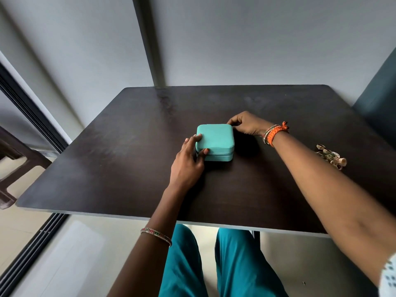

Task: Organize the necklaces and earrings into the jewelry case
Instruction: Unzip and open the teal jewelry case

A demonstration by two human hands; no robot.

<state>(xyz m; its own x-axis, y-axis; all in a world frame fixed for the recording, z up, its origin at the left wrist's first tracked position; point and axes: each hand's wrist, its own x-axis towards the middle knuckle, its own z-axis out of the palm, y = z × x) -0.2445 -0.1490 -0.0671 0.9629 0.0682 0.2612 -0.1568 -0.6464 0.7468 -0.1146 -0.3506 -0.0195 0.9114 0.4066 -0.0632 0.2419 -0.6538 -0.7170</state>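
A small turquoise jewelry case (pixel 215 139) lies closed in the middle of the dark table (pixel 120 151). My left hand (pixel 188 162) grips its near left corner, thumb on the front and fingers on the lid. My right hand (pixel 246 124) pinches at the case's far right corner, where the zipper runs; the fingertips hide what they hold. A small heap of gold-coloured necklaces and earrings (pixel 331 156) rests on the table at the right, beyond my right forearm.
A wall with a dark vertical post (pixel 147 39) rises behind the table. A brown plastic stool (pixel 12 163) stands at the left by a sliding door track. A dark chair back (pixel 379 99) shows at the far right.
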